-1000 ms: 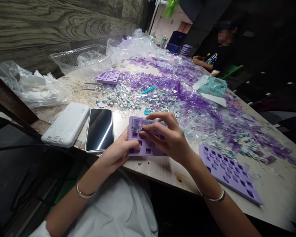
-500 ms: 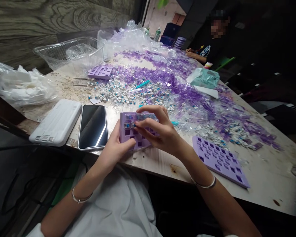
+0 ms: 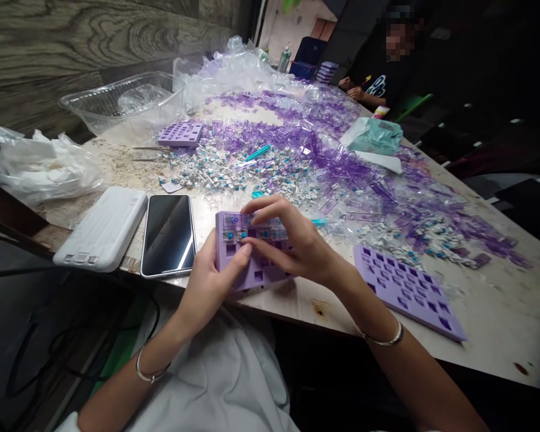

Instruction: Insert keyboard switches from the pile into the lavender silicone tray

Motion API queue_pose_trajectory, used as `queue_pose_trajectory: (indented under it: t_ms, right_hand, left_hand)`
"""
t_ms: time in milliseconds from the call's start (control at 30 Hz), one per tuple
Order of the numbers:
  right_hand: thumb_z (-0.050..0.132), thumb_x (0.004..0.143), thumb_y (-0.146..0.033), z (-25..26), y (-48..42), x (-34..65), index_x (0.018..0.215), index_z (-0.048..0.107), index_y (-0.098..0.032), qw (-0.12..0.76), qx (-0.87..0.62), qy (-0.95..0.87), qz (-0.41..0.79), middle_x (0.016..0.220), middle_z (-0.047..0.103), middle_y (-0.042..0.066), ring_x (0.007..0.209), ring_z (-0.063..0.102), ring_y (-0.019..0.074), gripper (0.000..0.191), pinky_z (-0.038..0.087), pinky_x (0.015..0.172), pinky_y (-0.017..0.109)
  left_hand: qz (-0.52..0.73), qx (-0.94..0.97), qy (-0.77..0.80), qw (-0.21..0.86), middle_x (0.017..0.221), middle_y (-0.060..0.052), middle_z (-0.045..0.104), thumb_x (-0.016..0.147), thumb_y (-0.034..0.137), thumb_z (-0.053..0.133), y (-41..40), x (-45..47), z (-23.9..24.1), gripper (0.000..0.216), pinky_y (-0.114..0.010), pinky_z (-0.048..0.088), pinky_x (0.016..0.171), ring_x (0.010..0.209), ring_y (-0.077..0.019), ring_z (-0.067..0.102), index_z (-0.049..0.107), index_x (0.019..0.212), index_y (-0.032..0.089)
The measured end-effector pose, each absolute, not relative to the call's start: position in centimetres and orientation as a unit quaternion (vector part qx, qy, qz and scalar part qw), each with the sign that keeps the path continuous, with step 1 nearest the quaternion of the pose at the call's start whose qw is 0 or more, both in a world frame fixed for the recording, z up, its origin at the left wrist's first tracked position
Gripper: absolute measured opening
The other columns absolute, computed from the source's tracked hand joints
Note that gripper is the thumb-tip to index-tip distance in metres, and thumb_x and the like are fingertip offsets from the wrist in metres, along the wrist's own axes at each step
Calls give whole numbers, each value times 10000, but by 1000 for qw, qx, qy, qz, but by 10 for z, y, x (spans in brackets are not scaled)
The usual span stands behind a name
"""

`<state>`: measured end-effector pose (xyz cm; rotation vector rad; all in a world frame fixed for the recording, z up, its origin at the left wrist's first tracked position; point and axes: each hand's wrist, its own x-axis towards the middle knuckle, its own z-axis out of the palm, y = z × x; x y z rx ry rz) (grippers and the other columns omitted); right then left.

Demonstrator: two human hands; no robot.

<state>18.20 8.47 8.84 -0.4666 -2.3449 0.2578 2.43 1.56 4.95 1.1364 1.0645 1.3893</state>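
A purple foam tray [image 3: 240, 279] with square holes is held near the table's front edge. My left hand [image 3: 213, 267] grips its left side, thumb lying over the top face. Small clear pieces with blue centres [image 3: 229, 235] sit in the tray's two far rows. Over those rows, my right hand [image 3: 292, 240] is curled, with its thumb and fingertips close together around the second piece of the nearer row. Whether a part is pinched there is hidden by the fingers. Bare square holes show in the rows nearer me.
Beside my left hand lie a phone [image 3: 168, 234] and a white power bank [image 3: 103, 228]. Another purple tray [image 3: 405, 291] is at right, one more [image 3: 180, 133] farther back. Loose white-and-blue parts [image 3: 225, 171] and purple plastic pieces [image 3: 292, 138] cover the middle. A person [image 3: 378, 78] sits across.
My left thumb has moved up over the tray toward the right fingertips. My right fingers have shifted slightly on the far rows, and the tray appears a little lower in view.
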Motion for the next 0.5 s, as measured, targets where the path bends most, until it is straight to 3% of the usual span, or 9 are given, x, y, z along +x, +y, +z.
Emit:
queue_pose_trajectory:
  t_ms: [133, 267, 500]
  right_hand:
    - [630, 872, -265, 87, 88, 186, 1194, 397, -230, 361, -215, -900, 113, 1134, 589, 106, 1092, 598, 238, 399, 505, 903, 397]
    - [629, 871, -398, 94, 90, 191, 1139, 489, -222, 301, -250, -916, 91, 1074, 649, 96, 995, 635, 253, 350, 491, 836, 392]
    - [574, 878, -541, 104, 87, 197, 984, 579, -217, 225, -306, -918, 112, 897, 691, 38, 793, 622, 202, 340, 421, 743, 328]
  left_hand:
    - [573, 471, 429, 516, 1010, 6, 690, 854, 382, 653, 16, 25, 50, 277, -192, 468, 750, 921, -165, 644, 617, 1075, 219]
    - [568, 476, 424, 521, 1045, -4, 693, 868, 407, 636, 14, 25, 51, 292, -203, 474, 801, 969, -175, 645, 608, 1088, 217]
    - [539, 504, 411, 535, 1027, 11, 691, 888, 433, 611, 14, 22, 50, 280, -181, 469, 805, 944, -145, 631, 619, 1082, 231]
